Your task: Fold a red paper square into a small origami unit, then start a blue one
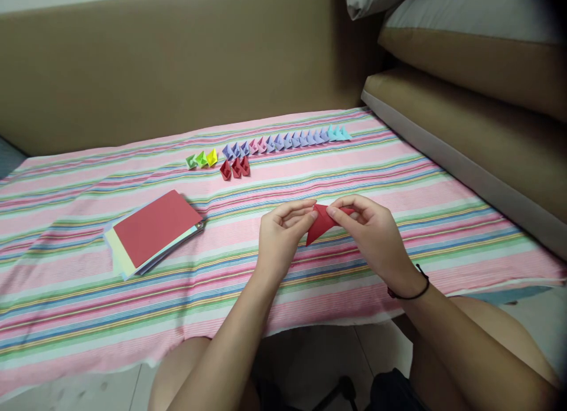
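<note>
A folded red paper piece is held just above the striped cloth, between both hands. My left hand pinches its left side with fingertips pressed together. My right hand, with a black band at the wrist, pinches its upper right edge. A stack of coloured paper sheets with a red sheet on top lies to the left of my hands. Farther back stand three small red paper boats and behind them a long row of folded boats in green, yellow, purple, pink and blue.
The cloth covers a low surface whose front edge runs just past my knees. A tan padded wall rises behind it. Tan cushions and a grey pillow lie at the right.
</note>
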